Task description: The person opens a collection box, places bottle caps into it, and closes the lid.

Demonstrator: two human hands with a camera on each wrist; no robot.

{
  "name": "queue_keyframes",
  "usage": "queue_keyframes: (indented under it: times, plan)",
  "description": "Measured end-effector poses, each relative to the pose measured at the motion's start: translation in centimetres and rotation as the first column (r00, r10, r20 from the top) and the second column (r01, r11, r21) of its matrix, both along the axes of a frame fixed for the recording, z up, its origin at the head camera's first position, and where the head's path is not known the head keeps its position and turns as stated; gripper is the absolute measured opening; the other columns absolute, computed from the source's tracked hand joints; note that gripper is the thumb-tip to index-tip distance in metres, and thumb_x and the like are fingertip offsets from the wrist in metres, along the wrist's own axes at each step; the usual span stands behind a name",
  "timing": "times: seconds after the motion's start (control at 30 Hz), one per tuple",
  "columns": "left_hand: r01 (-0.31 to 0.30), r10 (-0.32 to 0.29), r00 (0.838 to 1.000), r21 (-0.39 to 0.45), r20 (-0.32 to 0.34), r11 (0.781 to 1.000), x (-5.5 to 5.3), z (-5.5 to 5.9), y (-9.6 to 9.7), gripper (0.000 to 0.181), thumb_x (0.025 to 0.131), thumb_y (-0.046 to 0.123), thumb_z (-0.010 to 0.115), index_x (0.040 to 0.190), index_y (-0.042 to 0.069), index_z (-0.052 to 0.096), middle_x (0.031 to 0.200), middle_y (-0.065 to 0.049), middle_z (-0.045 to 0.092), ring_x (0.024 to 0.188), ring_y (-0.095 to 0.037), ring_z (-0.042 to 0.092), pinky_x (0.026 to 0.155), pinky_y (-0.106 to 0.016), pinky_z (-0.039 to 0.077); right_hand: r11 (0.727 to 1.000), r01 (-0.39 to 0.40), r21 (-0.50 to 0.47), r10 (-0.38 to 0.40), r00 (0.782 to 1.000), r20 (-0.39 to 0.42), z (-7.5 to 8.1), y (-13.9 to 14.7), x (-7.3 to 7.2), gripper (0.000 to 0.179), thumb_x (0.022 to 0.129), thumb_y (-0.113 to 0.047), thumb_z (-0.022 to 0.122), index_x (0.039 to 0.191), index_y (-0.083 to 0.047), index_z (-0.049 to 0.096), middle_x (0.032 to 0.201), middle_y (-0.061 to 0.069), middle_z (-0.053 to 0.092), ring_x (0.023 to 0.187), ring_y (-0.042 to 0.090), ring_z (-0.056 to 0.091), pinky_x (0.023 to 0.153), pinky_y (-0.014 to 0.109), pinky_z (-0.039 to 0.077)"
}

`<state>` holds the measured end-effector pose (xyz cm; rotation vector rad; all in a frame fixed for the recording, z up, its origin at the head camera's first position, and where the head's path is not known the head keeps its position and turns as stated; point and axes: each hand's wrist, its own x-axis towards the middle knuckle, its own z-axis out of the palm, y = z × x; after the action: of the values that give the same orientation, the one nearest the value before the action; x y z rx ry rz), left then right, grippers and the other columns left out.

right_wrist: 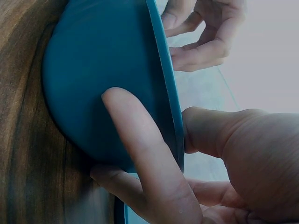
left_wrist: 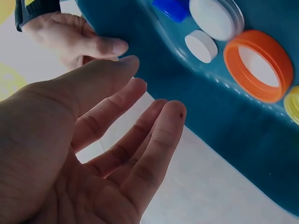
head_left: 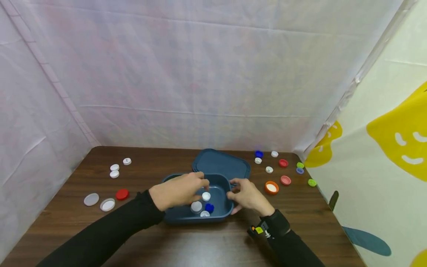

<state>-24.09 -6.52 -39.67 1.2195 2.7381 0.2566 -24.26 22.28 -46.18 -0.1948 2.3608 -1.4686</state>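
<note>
A dark blue plastic box [head_left: 221,191] sits open on the table. My left hand [head_left: 181,189] hovers over its left half with fingers slightly bent and apart, nothing between them in the left wrist view. Inside lie bottle caps: a blue cap [head_left: 209,207], a white cap [head_left: 206,196], and, in the left wrist view, an orange ring-shaped cap [left_wrist: 232,60] and a yellow cap [left_wrist: 293,105]. At the box's right end my right hand [head_left: 250,196] grips the rim, thumb at the inner side and fingers against the outer wall [right_wrist: 103,56].
Behind the box lies its blue lid [head_left: 220,163]. On the left of the table are a red cap [head_left: 122,194], a translucent disc lid [head_left: 91,199] and several white caps. Scattered right are an orange cap [head_left: 271,188], a red cap [head_left: 285,180], a green cap [head_left: 312,183] and others. Fabric walls surround the table.
</note>
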Motion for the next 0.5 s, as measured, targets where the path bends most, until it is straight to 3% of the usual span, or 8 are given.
queue_keyframes:
  times: [0.27, 0.5]
  plan:
    - [-0.033, 0.035, 0.999, 0.069, -0.024, 0.997, -0.9, 0.2, -1.9, 0.021, 0.106, 0.015, 0.088, 0.126, 0.011, 0.081, 0.121, -0.014, 0.073, 0.102, -0.02, 0.074, 0.085, -0.029, 0.066, 1.0, 0.007, 0.009, -0.007, 1.0, -0.002, 0.0, -0.1, 0.1, 0.063, 0.107, -0.005, 0.076, 0.164, 0.008, 0.055, 0.133, 0.03, 0.08, 0.072, 0.031, 0.086, 0.066, 0.045, 0.073]
    - [-0.098, 0.098, 0.995, 0.102, -0.002, 0.99, -2.2, 0.3, -3.6, 0.023, 0.109, 0.018, 0.085, 0.13, 0.011, 0.081, 0.124, -0.014, 0.074, 0.106, -0.024, 0.077, 0.088, -0.032, 0.067, 1.0, 0.006, 0.002, -0.006, 1.0, -0.004, 0.0, -0.1, 0.1, 0.063, 0.107, -0.005, 0.076, 0.164, 0.008, 0.055, 0.134, 0.031, 0.08, 0.072, 0.031, 0.086, 0.066, 0.045, 0.073]
